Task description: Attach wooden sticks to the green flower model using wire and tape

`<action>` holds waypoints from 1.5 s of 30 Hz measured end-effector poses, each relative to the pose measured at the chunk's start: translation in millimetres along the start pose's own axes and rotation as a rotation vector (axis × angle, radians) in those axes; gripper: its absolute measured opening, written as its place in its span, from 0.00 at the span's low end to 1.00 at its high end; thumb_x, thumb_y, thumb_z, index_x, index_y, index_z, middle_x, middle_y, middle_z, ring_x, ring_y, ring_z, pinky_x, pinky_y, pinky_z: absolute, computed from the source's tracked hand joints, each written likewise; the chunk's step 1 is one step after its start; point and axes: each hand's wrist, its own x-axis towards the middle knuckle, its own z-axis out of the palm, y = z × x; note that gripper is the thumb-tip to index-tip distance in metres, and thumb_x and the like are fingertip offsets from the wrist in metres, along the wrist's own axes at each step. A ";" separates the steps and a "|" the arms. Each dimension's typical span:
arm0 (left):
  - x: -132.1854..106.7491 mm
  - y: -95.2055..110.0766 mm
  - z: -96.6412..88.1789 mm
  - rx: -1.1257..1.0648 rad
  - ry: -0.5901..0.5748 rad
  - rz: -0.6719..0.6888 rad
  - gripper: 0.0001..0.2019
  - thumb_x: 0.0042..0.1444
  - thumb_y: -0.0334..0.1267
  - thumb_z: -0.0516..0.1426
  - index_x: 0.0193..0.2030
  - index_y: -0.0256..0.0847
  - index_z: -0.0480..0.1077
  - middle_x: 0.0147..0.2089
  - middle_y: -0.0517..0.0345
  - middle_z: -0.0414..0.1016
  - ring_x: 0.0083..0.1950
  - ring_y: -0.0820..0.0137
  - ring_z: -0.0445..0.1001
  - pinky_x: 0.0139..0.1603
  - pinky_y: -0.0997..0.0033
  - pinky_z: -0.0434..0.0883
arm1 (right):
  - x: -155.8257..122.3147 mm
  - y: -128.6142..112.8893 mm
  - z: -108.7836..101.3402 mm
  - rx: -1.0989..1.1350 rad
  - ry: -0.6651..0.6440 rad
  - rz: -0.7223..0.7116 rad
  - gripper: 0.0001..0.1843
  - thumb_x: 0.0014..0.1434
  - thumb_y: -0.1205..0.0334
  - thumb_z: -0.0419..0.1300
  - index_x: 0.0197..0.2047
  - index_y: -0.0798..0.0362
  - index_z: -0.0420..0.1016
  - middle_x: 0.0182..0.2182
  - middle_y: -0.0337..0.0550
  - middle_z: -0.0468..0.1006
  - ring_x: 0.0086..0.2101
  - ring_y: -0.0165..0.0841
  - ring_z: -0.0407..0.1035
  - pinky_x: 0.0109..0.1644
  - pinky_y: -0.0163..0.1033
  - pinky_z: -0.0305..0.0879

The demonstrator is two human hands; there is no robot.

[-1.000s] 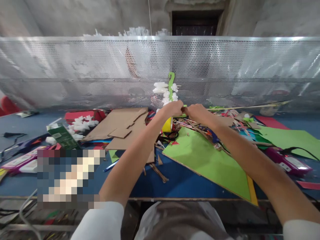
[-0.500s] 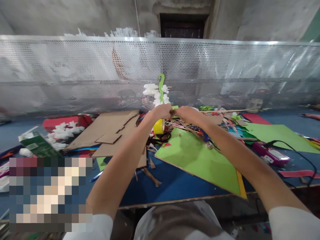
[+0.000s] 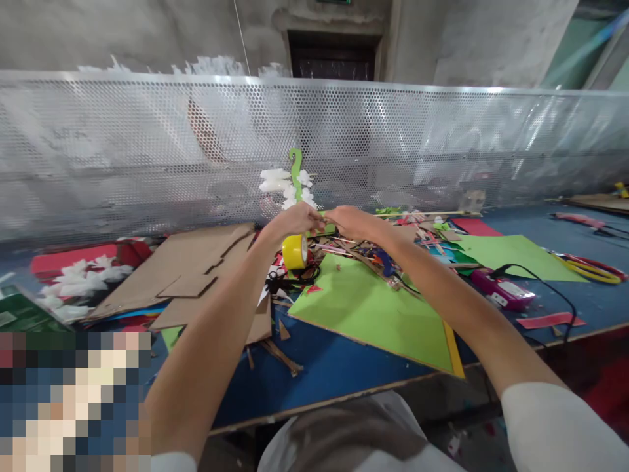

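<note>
My left hand and my right hand meet at the fingertips over the cluttered back of the table, both in a pinch. A thin pale stick runs out rightward from my right hand. What lies between the fingertips is small and mostly hidden. Just behind my left hand rises a curling green cutout stem with white flowers along its sides. Below that hand is a yellow tape roll. Under my right forearm, a blue glue gun lies among scraps.
A large green sheet lies in front, brown cardboard to the left beside white flowers. At right are a purple power box with a cord, and scissors. A perforated metal screen spans the back.
The view has turned right, so the table's things sit further left. My hands stay together at the fingertips, and the stick's far end has come closer to my right hand.
</note>
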 end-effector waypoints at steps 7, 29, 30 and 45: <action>-8.4 -3.7 -4.1 -0.308 0.168 0.032 0.18 0.42 0.47 0.74 0.38 0.39 0.82 0.36 0.52 0.84 0.37 0.66 0.78 0.41 0.67 0.73 | 0.2 5.7 -12.2 0.042 0.140 0.080 0.15 0.71 0.66 0.52 0.47 0.57 0.81 0.39 0.55 0.84 0.40 0.41 0.74 0.41 0.39 0.53; -2.8 -2.9 2.2 -0.334 0.333 0.159 0.24 0.48 0.60 0.70 0.35 0.38 0.78 0.35 0.52 0.81 0.38 0.68 0.77 0.44 0.66 0.73 | -3.7 4.0 -22.7 0.360 0.269 0.135 0.11 0.71 0.62 0.58 0.52 0.55 0.80 0.36 0.47 0.84 0.36 0.36 0.73 0.44 0.37 0.57; -1.2 -3.7 2.8 -0.311 0.346 0.174 0.24 0.48 0.60 0.69 0.34 0.38 0.78 0.34 0.52 0.80 0.37 0.68 0.76 0.43 0.66 0.73 | -3.5 3.8 -22.0 0.372 0.287 0.138 0.12 0.71 0.61 0.59 0.52 0.54 0.80 0.36 0.46 0.84 0.36 0.36 0.73 0.44 0.37 0.58; -8.9 6.5 7.6 0.301 0.565 0.421 0.15 0.65 0.50 0.59 0.32 0.43 0.75 0.35 0.51 0.76 0.43 0.60 0.76 0.49 0.63 0.70 | 0.6 -3.8 -14.9 0.260 0.477 0.137 0.12 0.67 0.68 0.51 0.44 0.55 0.77 0.40 0.48 0.81 0.42 0.39 0.71 0.47 0.39 0.58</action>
